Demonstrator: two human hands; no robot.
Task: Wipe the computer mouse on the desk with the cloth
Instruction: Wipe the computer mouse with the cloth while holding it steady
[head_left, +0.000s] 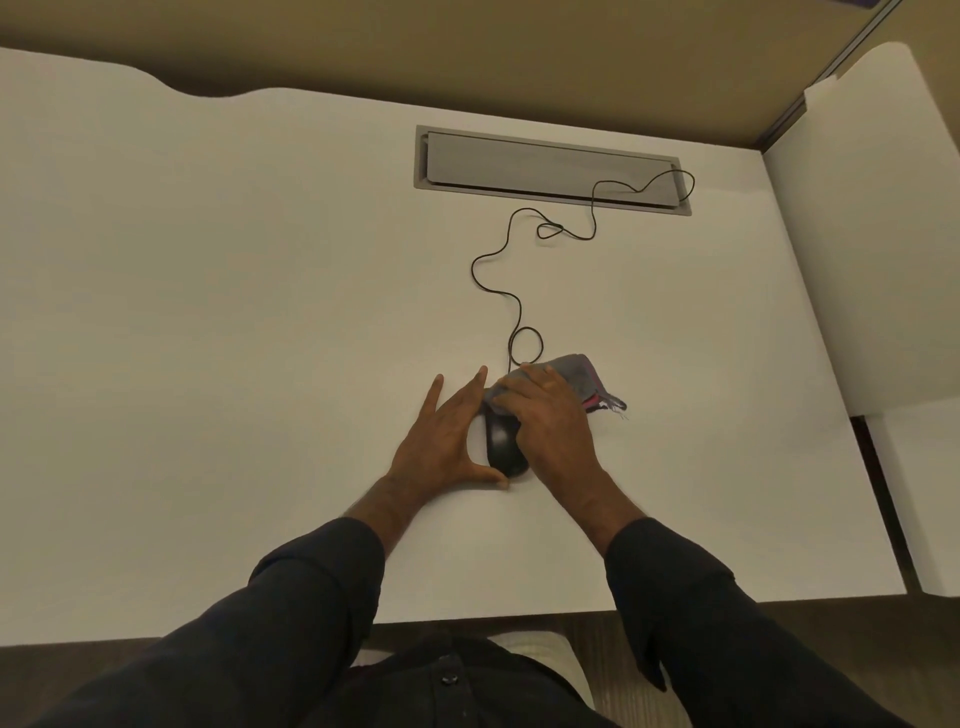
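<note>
A black mouse (503, 441) lies on the white desk (234, 312), near the middle and toward the near edge. The left hand (441, 441) lies flat and spread against the mouse's left side, fingers straight, thumb curled round its near end, bracing rather than gripping it. The right hand (550, 415) presses a grey cloth (582, 379) down over the mouse's far end, fingers bent over the fabric; the cloth's frayed end sticks out to the right. The mouse's cable (511, 301) snakes far across the desk to a grey hatch (550, 166).
</note>
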